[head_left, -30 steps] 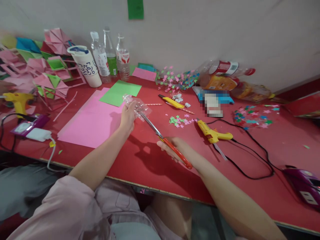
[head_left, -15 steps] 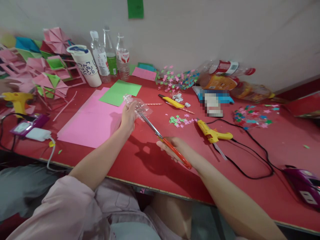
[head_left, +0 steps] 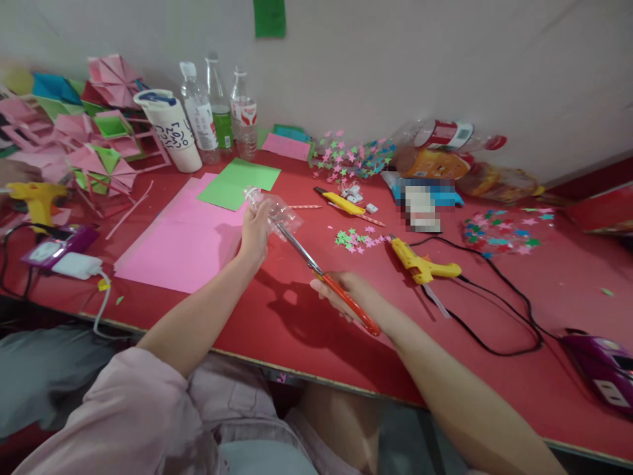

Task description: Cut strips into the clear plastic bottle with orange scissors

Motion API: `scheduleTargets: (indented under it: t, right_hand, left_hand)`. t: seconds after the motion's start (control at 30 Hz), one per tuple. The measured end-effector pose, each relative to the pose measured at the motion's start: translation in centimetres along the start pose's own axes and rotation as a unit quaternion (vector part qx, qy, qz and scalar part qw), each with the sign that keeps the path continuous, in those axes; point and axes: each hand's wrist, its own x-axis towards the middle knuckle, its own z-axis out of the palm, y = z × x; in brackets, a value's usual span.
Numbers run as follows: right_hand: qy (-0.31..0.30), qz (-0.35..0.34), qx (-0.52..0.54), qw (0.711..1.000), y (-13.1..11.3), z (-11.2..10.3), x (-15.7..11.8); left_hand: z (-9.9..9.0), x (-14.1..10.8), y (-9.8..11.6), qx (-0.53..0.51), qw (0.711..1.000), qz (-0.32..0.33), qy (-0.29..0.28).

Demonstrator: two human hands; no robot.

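Observation:
Held up over the red table is a piece of a clear plastic bottle (head_left: 285,216), its neck end toward the far left. My left hand (head_left: 256,229) is closed around it near the neck. In my right hand (head_left: 346,293) is a pair of scissors (head_left: 343,300) with red handles. Their metal blades point away and to the left, and the tips meet the bottle's cut side. Whether the blades are apart cannot be made out. Under my left hand lie pink paper sheets (head_left: 182,244), with a green sheet (head_left: 240,183) on top.
Right of my hands lie a yellow glue gun (head_left: 420,264) with a looping black cord, a yellow utility knife (head_left: 343,202) and small paper stars (head_left: 353,239). Bottles (head_left: 244,115) and a white tumbler (head_left: 173,132) stand behind. Another person's hand (head_left: 17,173) is at the left edge.
Almost nothing differs. My hands, the scissors and the bottle piece keep their places. The other person's hand at the left edge has shifted slightly.

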Motion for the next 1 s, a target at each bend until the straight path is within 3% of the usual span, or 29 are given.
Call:
scheduleTargets:
  t: [0.13,0.4,0.63,1.0]
  right_hand:
    - [0.007,-0.007,-0.004,1.0,-0.1,0.0,0.0]
    - [0.028,0.005,0.012,1.0,0.0,0.5,0.2]
    - [0.025,0.083,0.078,0.993,-1.0,0.9,0.2]
    - [-0.004,0.032,0.079,0.996,-1.4,0.5,-0.4]
  left_hand:
    - [0.0,0.1,-0.1,-0.001,1.0,0.028,0.014]
    - [0.0,0.2,0.1,0.012,1.0,0.022,-0.004]
    - [-0.4,0.9,-0.3,0.016,1.0,0.013,-0.002]
    - [-0.4,0.7,-0.4,0.045,0.997,0.051,-0.034]
